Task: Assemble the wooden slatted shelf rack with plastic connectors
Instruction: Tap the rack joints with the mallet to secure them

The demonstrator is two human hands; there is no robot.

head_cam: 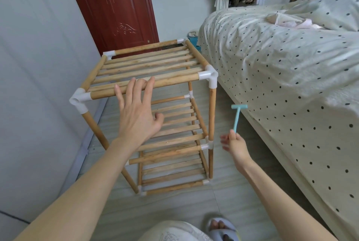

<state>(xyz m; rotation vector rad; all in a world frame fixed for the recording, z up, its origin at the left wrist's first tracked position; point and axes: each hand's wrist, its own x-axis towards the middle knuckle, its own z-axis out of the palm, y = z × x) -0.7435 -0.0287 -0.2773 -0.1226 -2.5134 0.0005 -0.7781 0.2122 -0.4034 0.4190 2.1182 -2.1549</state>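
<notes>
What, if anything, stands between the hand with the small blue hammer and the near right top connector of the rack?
Nothing visible does. The right hand pinches the blue hammer in open space beside the rack, and only bare floor shows behind the gap up to the white corner connector. The left hand rests on the front rail, clear of that path.

Subject: both forearms bare, no sleeves visible, no watch or rings seen. Left hand and right hand ungloved. Pale light-coloured garment with faint print at lower edge. Light blue-grey open-toe slipper, toes showing.
</notes>
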